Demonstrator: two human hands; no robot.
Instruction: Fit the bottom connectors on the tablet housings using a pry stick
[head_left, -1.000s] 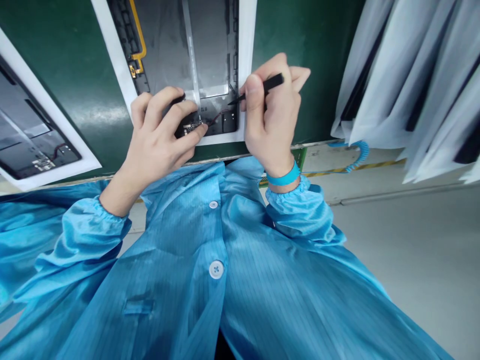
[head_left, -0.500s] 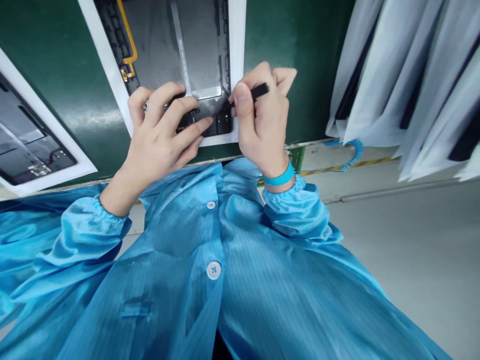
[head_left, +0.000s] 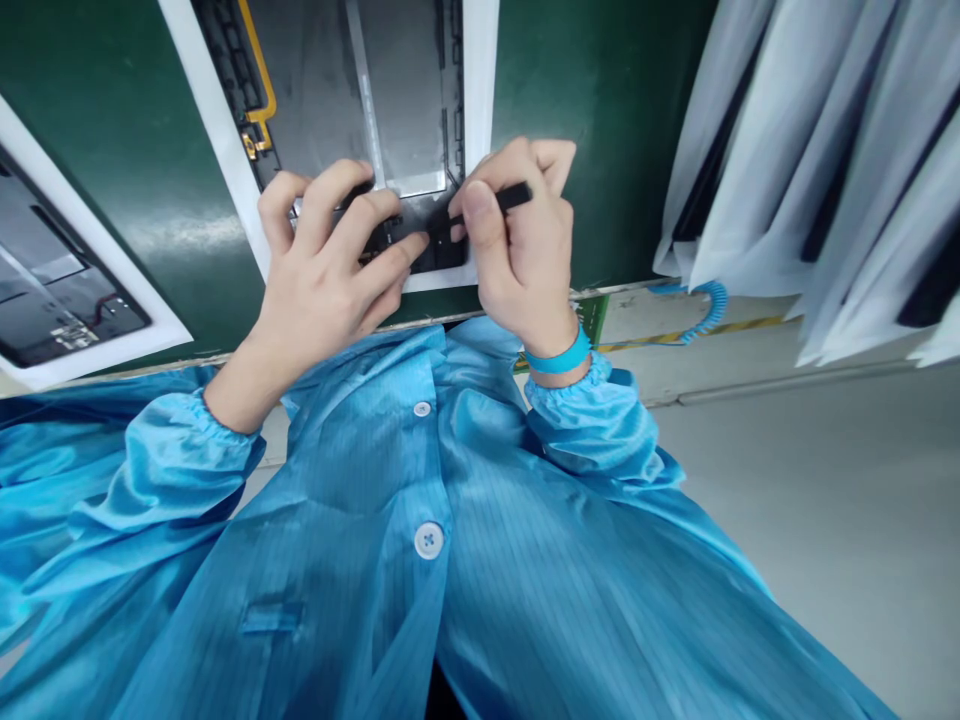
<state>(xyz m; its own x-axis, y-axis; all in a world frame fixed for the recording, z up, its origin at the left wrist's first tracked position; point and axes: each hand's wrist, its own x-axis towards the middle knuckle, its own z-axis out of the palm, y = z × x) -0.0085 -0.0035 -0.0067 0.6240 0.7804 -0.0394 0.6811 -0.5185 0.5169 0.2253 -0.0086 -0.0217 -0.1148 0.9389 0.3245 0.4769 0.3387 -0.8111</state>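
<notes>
A white-framed panel (head_left: 475,90) with a dark grey inside lies on the green bench top (head_left: 600,130). My left hand (head_left: 322,270) rests on its near edge, fingers curled and pressing down on the small dark parts there. My right hand (head_left: 517,250) is closed round a thin black tool (head_left: 510,196). The tool's tip points left into the panel's near right corner, close to my left fingertips. A blue strap (head_left: 559,358) circles my right wrist.
A second white-framed panel (head_left: 67,290) lies at the left edge. A yellow flex strip (head_left: 259,70) runs along the first panel's left side. Pale hanging sleeves (head_left: 817,170) fill the right. A blue coiled cord (head_left: 705,300) hangs below the bench edge.
My right hand has moved left and down, bringing the black tool's tip closer to my left fingers. The left hand has stayed on the panel's near edge.
</notes>
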